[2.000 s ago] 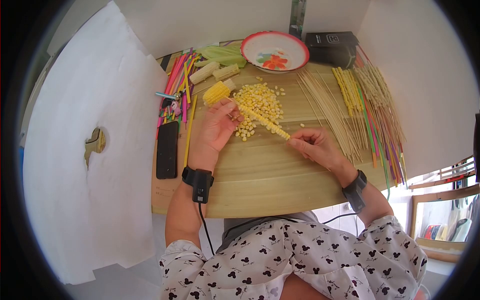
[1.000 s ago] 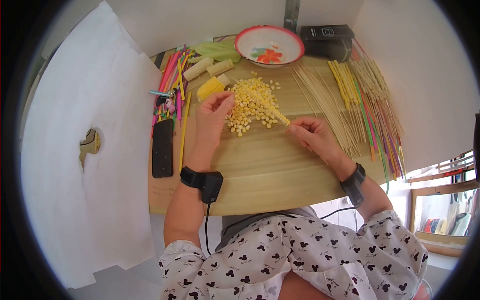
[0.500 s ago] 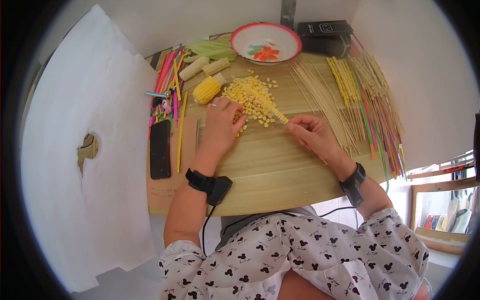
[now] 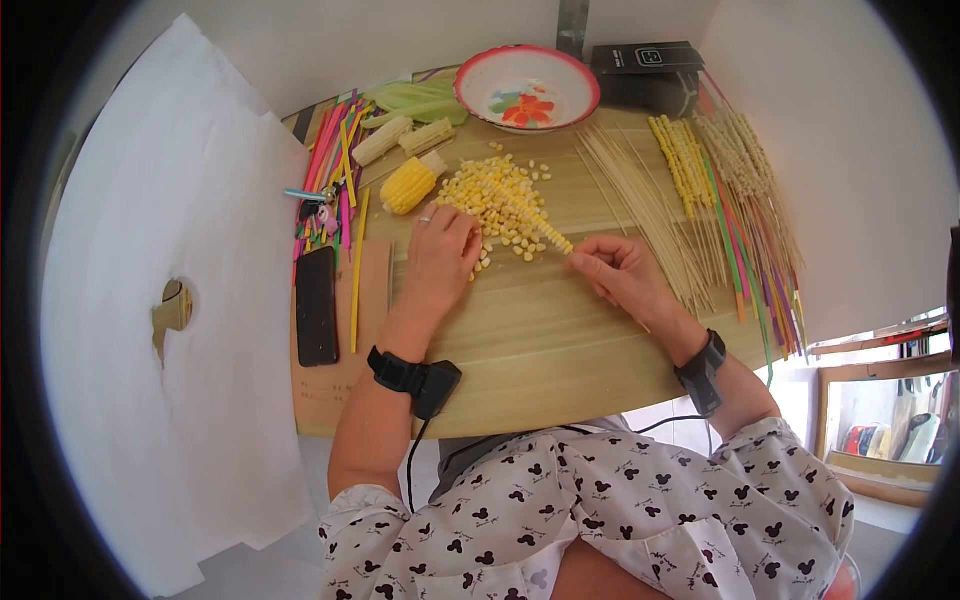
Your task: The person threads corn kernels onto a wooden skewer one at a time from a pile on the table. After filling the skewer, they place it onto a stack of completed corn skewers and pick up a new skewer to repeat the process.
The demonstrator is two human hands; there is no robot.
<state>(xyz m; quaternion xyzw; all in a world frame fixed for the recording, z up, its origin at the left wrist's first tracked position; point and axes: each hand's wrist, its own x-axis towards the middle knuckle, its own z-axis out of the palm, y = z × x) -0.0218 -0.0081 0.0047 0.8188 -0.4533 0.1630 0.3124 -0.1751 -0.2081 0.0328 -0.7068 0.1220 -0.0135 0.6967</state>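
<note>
Wooden bench bare at 6 o'clock. Just beyond, right hand at 3, grip pinched shut on the near end of 1 skewer, already threaded with kernels along most of its length. Left hand at 9, fingers curled down onto the edge of the loose kernels; anything pinched there, impossible to tell. Farther out, half-stripped cob at 11, bare sticks unused at 1, loaded skewers laid beside them. Plenty left, judging by the heap.

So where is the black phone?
Head view: the black phone lies on the left of the table, below the coloured sticks, left of the left hand.
</note>
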